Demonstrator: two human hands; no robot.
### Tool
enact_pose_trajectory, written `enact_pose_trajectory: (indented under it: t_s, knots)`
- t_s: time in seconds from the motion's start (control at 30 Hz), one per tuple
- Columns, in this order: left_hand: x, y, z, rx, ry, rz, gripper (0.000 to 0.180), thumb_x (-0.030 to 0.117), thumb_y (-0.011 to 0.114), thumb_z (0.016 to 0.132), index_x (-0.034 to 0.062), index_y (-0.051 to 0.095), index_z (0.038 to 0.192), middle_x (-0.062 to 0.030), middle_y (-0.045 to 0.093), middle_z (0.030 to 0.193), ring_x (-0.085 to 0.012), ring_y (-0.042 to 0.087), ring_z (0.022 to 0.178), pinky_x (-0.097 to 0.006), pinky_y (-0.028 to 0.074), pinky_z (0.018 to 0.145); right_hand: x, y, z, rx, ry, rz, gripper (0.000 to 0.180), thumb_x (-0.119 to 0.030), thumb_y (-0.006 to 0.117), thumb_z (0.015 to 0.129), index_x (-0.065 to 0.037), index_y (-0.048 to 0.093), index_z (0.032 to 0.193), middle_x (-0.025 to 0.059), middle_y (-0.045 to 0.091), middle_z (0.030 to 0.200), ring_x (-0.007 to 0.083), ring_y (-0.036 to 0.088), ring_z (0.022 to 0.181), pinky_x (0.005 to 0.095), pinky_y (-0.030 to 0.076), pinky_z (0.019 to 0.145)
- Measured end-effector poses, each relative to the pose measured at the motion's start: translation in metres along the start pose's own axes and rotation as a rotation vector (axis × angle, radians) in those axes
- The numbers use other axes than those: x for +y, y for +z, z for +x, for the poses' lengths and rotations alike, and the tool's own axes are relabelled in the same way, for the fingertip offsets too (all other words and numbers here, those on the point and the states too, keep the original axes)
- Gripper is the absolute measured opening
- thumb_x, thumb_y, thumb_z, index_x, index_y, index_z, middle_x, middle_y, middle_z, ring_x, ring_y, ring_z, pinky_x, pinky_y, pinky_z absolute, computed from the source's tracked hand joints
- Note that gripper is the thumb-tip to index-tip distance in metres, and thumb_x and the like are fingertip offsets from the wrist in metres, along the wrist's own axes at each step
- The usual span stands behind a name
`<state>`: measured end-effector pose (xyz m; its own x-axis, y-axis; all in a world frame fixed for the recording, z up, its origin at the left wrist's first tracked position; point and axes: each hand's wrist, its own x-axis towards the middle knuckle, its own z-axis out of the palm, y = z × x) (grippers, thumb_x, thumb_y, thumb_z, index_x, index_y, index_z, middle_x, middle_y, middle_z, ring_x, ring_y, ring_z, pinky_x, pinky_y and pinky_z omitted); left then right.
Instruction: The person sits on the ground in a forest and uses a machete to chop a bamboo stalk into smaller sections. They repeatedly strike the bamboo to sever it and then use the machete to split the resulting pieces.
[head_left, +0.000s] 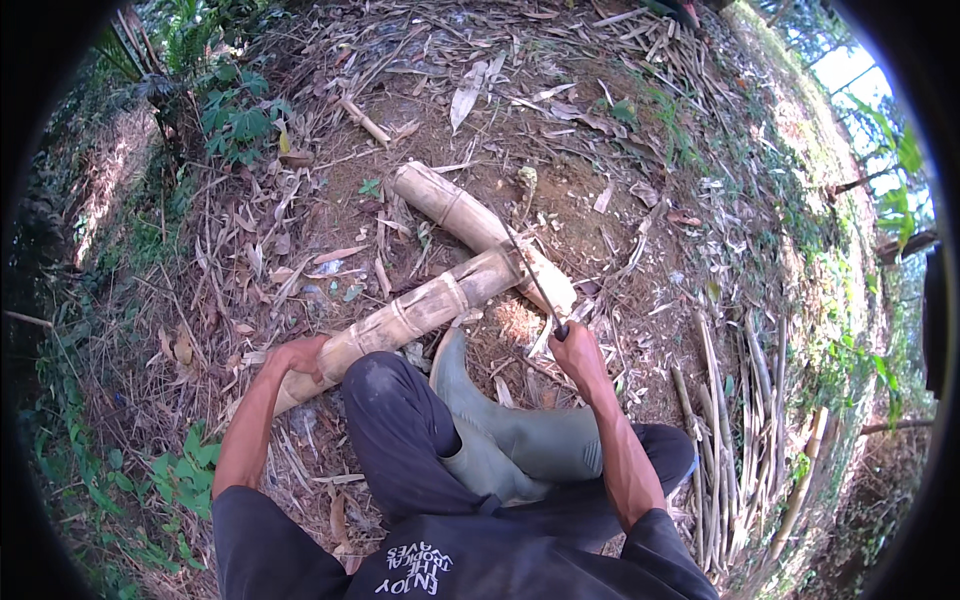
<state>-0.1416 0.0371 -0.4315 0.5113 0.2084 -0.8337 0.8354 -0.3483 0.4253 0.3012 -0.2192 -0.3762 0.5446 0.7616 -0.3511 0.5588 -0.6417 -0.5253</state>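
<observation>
We see the left hand at the left, fingers curled and clenched around the near end of a bamboo pole. The pole runs up and to the right from those fingers, resting across the knee; its near end past the hand is partly lost among dry leaves. Its far end meets a second pole lying crosswise just beyond.

To the right, a green rubber boot sits between the two hands, its lower part cut off by the trouser leg.

The right hand is closed in a fist around the handle of a knife. The handle is hidden inside the fingers; we note only a dark butt showing. The thin blade rises up-left from the fingers to the far pole end, where its tip is hard to make out. Split strips lie right of this hand.
</observation>
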Motion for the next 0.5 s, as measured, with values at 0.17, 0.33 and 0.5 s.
enact_pose_trajectory:
  t_s: [0.17,0.33,0.5]
  knots:
    - [0.13,-0.053,0.016,0.373,0.217,-0.149,0.115,0.049,0.08,0.069,-0.0042,0.017,0.15,-0.0311,0.028,0.151,-0.0399,0.033,0.139,-0.042,0.026,0.117,-0.025,0.007,0.003,-0.075,0.106,0.059,0.034,-0.025,0.06,0.082,0.008,0.063,0.086,0.0307,0.064,0.076,0.0437,0.065,0.078,0.049,0.049,0.073]
    - [0.223,-0.034,0.089,0.535,0.182,0.075,0.113,0.043,0.084,0.063,-0.0021,0.023,0.147,-0.034,0.04,0.139,-0.0434,0.043,0.13,-0.048,0.036,0.109,-0.019,0.015,0.004,-0.075,0.065,0.049,0.047,-0.041,0.066,0.085,0.005,0.062,0.092,0.028,0.066,0.079,0.0421,0.065,0.079,0.049,0.049,0.074]
    - [0.245,-0.01,0.107,0.77,0.142,0.098,0.086,0.032,0.084,0.06,-0.0004,0.042,0.128,-0.0276,0.055,0.116,-0.0433,0.055,0.11,-0.055,0.044,0.091,-0.011,-0.001,0.003,-0.135,0.018,0.147,0.04,-0.035,0.067,0.085,0.004,0.061,0.089,0.0257,0.065,0.075,0.0392,0.065,0.072,0.0479,0.048,0.068]
